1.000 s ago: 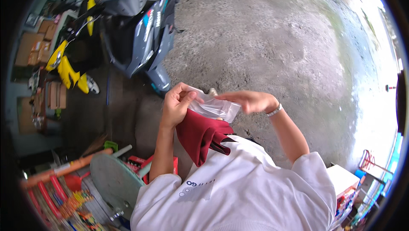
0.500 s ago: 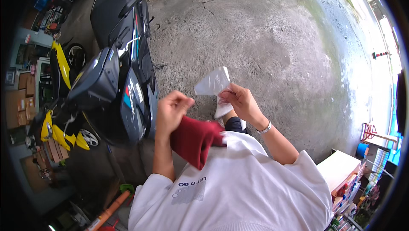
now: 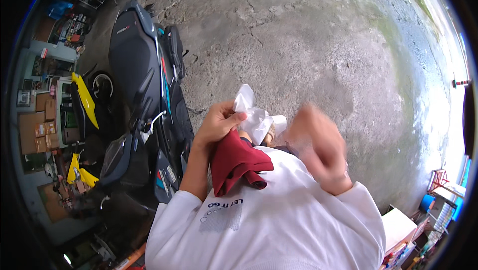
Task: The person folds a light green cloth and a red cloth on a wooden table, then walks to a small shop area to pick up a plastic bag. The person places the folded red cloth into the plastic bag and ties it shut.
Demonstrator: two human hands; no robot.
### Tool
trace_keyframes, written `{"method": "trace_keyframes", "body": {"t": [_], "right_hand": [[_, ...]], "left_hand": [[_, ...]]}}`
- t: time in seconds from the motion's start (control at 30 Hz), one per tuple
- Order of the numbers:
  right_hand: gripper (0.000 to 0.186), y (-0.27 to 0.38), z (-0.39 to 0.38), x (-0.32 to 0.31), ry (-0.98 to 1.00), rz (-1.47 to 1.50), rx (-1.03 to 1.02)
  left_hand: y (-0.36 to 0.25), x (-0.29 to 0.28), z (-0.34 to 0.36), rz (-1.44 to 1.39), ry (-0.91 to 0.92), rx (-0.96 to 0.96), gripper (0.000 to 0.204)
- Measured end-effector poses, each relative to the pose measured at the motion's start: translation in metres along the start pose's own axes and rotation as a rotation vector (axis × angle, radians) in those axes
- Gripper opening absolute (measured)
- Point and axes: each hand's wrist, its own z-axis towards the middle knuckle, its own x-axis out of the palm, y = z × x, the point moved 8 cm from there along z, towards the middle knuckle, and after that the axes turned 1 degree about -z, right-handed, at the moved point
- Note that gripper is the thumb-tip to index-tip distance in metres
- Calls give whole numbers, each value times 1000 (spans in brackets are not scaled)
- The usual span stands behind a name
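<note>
My left hand (image 3: 214, 126) pinches a crumpled, thin white plastic sheet (image 3: 258, 124) between thumb and fingers, in front of my chest. A dark red cloth (image 3: 239, 163) hangs folded from the same hand, against my white shirt. To the right, my right hand (image 3: 318, 143) is smeared by motion; its fingers cannot be made out, and whether it holds anything is unclear. A gap lies between it and the sheet. Part of my foot shows behind the sheet.
A dark grey scooter (image 3: 134, 56) stands close on my left, with a yellow and black motorbike (image 3: 83, 98) beyond it. Cardboard boxes (image 3: 31, 128) are stacked at the far left. A white-topped cabinet (image 3: 398, 227) is at the lower right. The floor (image 3: 298, 46) is cracked concrete.
The white plastic sheet has passed from my right hand to my left and is more crumpled. My right hand has moved right and nearer to me. The red cloth still hangs at my left hand.
</note>
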Motion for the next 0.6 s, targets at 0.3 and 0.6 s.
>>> {"method": "trace_keyframes", "body": {"t": [0.3, 0.6], "right_hand": [[21, -75, 90, -92, -159, 642, -10], [9, -332, 215, -125, 37, -303, 476]], "left_hand": [[-76, -29, 176, 94, 69, 42, 23], [-103, -96, 367, 109, 110, 57, 24]]}}
